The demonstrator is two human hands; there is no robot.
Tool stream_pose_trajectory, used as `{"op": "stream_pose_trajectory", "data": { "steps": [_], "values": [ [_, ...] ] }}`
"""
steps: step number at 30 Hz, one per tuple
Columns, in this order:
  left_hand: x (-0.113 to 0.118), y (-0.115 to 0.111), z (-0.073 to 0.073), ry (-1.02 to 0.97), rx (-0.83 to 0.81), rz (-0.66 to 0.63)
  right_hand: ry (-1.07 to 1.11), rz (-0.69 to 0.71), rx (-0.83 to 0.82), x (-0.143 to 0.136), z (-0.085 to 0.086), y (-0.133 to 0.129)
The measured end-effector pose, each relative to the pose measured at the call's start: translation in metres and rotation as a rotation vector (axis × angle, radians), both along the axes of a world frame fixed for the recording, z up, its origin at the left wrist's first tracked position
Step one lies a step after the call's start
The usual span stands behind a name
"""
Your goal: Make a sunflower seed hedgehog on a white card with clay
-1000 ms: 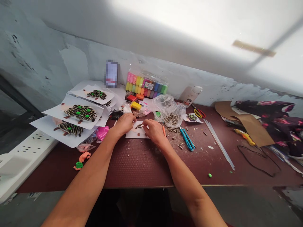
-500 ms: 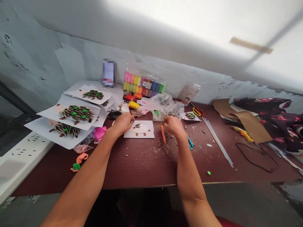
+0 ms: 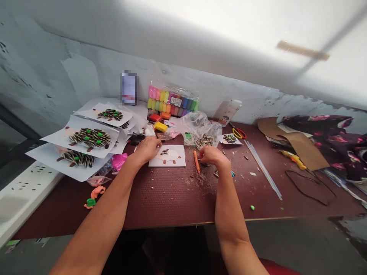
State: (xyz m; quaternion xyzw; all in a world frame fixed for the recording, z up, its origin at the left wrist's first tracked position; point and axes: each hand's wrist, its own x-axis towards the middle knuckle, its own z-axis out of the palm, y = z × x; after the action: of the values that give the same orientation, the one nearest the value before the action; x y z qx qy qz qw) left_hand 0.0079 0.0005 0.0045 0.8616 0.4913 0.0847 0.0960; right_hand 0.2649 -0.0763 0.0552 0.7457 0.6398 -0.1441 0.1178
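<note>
My left hand is at the left edge of a white card, with its fingers pressed together. Whatever they may hold is hidden. On the card is a pale hedgehog shape with brown feet and a few striped sunflower seeds near its head. My right hand is curled just right of an orange stick-like tool, fingertips down over the tabletop scraps. I cannot make out what is between them. Behind it, a heap of sunflower seeds lies by a clear plastic bag.
Finished hedgehog cards are stacked at left, near pink and green clay. A clay set, a phone and a bottle stand behind. Scissors, clear sticks and a yellow glue gun lie right.
My right hand has moved a little down and toward me, uncovering the sunflower seed heap. My left hand stays at the card. The view has shifted slightly.
</note>
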Motion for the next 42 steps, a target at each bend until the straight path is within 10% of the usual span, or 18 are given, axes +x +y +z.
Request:
{"op": "stream_pose_trajectory", "data": {
  "steps": [9, 26, 34, 42],
  "values": [
    [0.001, -0.002, 0.006, 0.014, -0.025, -0.009, 0.174, -0.033, 0.374, -0.007, 0.007, 0.001],
    [0.001, -0.002, 0.005, 0.022, -0.027, -0.010, 0.050, 0.066, 0.266, -0.037, -0.016, 0.011],
    [0.002, 0.000, 0.000, 0.017, -0.005, -0.003, 0.498, 0.126, 0.640, -0.044, -0.027, 0.017],
    [0.001, 0.000, -0.003, 0.000, 0.026, 0.003, 0.591, 0.320, 0.588, -0.068, -0.034, 0.013]
  ]
}}
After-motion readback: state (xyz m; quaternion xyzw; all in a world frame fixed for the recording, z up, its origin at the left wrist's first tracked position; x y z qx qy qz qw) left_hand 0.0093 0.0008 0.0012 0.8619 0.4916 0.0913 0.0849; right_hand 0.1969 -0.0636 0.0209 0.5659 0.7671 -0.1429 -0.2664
